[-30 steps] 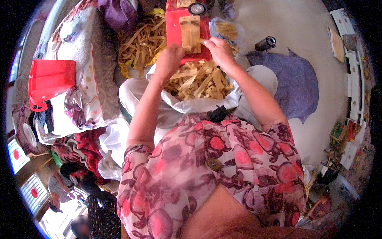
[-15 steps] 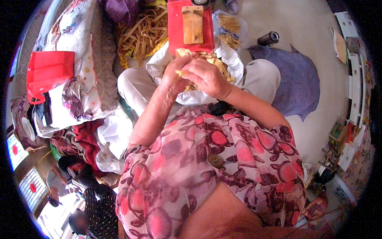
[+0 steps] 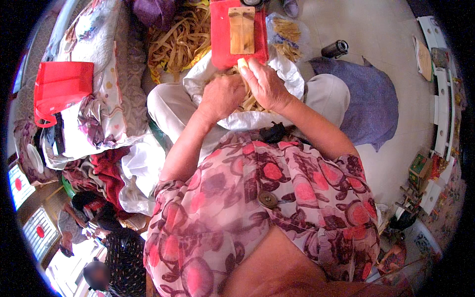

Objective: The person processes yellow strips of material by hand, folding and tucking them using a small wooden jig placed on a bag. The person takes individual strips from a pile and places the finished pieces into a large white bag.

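My right hand [image 3: 268,86] is closed, with a small pale yellow folded strip [image 3: 242,63] poking out past its thumb and fingertips. Beside it, my left hand [image 3: 223,97] has curled fingers, its back turned up; whatever they grip is hidden. Both hands are close together over an open white sack [image 3: 195,76] between my knees. Tan flat strips [image 3: 251,105] lie inside the sack, partly covered by my hands. Just beyond my hands is a red board [image 3: 222,57], on which rests a wooden block [image 3: 242,32] with a notched far end.
Long tan strips [image 3: 180,39] lie heaped at the far left. A clear bag of strips [image 3: 286,30] is right of the board. A dark cylindrical bottle [image 3: 335,48] and a blue cloth [image 3: 361,96] are on the floor at right. A red bag [image 3: 64,89] rests left; people [image 3: 118,257] are behind.
The pale yellow strip, earlier upright in my left hand, now shows at my right hand's fingertips. My right hand has moved up and right; my left has turned over and lowered.
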The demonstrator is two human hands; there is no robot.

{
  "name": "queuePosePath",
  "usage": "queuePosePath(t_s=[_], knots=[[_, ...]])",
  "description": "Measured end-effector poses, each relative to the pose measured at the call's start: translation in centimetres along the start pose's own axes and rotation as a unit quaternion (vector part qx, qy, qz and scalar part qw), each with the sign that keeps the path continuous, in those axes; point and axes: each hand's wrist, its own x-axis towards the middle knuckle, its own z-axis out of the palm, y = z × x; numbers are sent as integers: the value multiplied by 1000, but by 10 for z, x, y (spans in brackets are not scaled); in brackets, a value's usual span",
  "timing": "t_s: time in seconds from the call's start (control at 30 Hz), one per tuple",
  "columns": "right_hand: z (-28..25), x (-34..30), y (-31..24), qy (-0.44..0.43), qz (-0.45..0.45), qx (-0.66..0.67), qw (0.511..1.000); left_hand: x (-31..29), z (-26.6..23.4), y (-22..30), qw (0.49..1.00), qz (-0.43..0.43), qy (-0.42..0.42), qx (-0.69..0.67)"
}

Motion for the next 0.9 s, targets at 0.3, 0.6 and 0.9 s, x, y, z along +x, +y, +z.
queuePosePath(t_s=[0.3, 0.6, 0.9], knots=[[-26, 8, -8, -270, 383, 689, 554, 5, -5, 12, 939, 227, 231, -115], [-47, 4, -30, -88, 26, -87, 992, 21, 13, -3, 869, 52, 137, -473], [-40, 3, -16, 21, 9, -52, 998, 15, 16, 4, 875, 80, 163, -448]])
